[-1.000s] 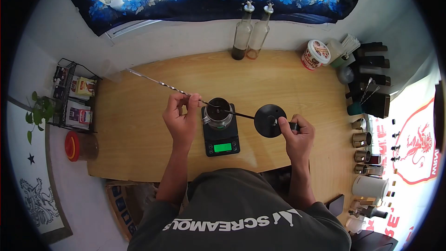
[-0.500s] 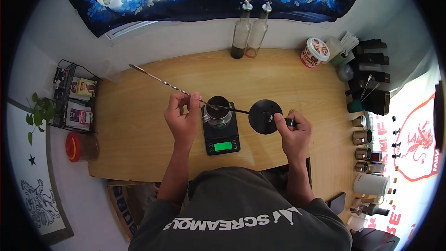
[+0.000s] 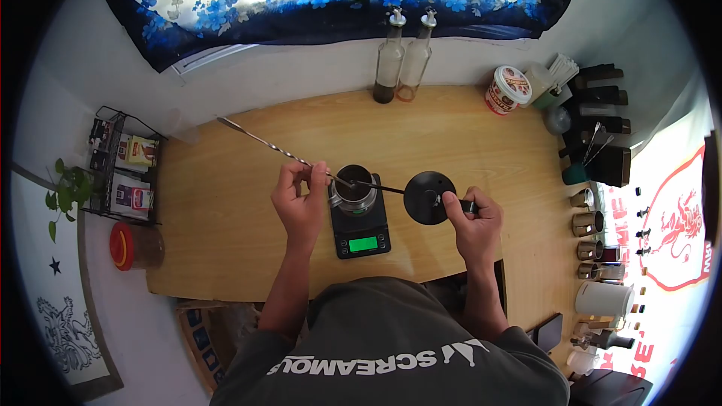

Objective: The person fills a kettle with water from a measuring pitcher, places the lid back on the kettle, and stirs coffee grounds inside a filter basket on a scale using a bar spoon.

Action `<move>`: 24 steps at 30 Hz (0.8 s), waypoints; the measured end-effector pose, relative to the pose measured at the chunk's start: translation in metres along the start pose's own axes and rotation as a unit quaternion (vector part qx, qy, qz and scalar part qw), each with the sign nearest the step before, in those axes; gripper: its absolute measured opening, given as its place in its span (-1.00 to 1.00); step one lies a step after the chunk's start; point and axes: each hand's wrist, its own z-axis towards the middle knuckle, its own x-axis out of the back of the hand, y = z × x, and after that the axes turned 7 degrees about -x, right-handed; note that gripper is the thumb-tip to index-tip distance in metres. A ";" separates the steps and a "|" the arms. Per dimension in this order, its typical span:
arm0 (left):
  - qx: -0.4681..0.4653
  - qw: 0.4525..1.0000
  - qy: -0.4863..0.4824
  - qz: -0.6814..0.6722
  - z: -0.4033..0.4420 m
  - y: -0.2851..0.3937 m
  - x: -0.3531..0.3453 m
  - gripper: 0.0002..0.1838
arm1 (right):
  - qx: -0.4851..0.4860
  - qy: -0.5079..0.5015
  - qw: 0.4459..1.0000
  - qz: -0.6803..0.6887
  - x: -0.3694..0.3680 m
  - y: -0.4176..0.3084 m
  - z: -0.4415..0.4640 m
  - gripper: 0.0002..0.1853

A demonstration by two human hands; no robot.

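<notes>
In the head view my left hand [image 3: 301,199] pinches a long twisted metal bar spoon [image 3: 280,149], its lower end in the mouth of a small glass and metal container [image 3: 353,201]. That container stands on a black digital scale [image 3: 362,225] with a lit green display. My right hand [image 3: 475,218] grips the black handle of a round black lid [image 3: 430,197], thumb on the disc. A thin dark rod [image 3: 387,189] runs left from the lid into the container, where it meets the spoon. Dark contents inside cannot be made out clearly.
Two glass bottles [image 3: 389,68] stand at the back wall, with a white and red tub [image 3: 508,90] to their right. A wire rack [image 3: 124,165] and a red-lidded jar [image 3: 137,246] are at the left. Metal cups [image 3: 587,222] line the right side.
The lid and my right hand have shifted slightly left, towards the container. The spoon's upper end has moved a little right. Both hands keep their holds.
</notes>
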 end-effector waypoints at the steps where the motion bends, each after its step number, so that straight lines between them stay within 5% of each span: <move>1: 0.006 1.000 -0.002 0.005 -0.001 0.000 -0.002 -0.86 | 0.009 -0.007 1.000 0.000 -0.002 -0.002 0.000 -0.50; 24: -0.011 1.000 -0.012 0.007 -0.002 0.004 -0.001 -0.87 | 0.013 -0.011 1.000 0.006 -0.007 -0.006 -0.001 -0.49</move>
